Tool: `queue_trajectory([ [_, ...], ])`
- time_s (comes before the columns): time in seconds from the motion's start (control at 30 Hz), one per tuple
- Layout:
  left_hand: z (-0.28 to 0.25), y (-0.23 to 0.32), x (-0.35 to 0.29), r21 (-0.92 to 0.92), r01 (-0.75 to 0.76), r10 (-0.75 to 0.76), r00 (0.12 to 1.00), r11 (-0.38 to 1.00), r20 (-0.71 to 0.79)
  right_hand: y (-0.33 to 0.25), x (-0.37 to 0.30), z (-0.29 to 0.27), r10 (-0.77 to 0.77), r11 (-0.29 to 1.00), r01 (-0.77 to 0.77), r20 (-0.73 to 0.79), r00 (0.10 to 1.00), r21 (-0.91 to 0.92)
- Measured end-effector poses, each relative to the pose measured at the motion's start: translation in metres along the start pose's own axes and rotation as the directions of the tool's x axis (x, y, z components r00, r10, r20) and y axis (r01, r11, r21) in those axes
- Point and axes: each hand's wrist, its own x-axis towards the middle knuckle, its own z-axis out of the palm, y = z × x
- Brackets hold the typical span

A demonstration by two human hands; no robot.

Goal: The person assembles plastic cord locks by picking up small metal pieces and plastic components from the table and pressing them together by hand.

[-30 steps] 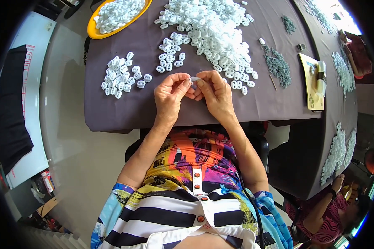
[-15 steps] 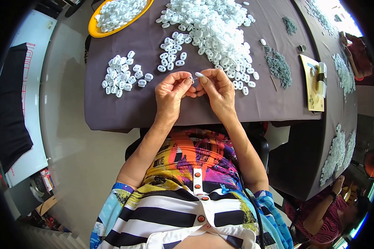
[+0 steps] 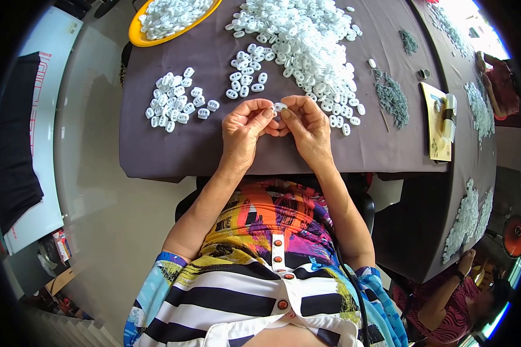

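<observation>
Many white pieces (image 3: 312,49) lie on dark cloth (image 3: 173,151) above pale floor (image 3: 116,202).

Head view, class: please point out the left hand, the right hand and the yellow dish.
Left hand (image 3: 241,132): head view, middle of the hand.
Right hand (image 3: 308,132): head view, middle of the hand.
Yellow dish (image 3: 135,35): head view, bare rim at lower left.

Dark cloth-covered table (image 3: 173,151) under white oval pieces (image 3: 307,49), small grey parts (image 3: 392,99), yellow tray (image 3: 149,43).
</observation>
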Motion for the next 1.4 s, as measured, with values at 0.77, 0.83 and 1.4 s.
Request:
queue_trajectory([
  [0.77,-0.002,-0.001,0.001,-0.009,0.004,-0.004,1.000,1.000,0.001,0.006,0.000,-0.004,-0.045,0.995,0.049,0.040,0.998,-0.087],
  [0.83,-0.001,-0.001,0.000,-0.019,-0.001,0.001,1.000,1.000,-0.005,0.006,-0.001,-0.003,-0.006,0.999,0.006,0.014,1.000,-0.052],
  [1.4,0.003,-0.003,-0.003,0.145,-0.087,0.088,0.996,0.986,-0.002,0.002,-0.003,0.000,-0.049,0.997,0.049,0.010,0.999,-0.058],
])
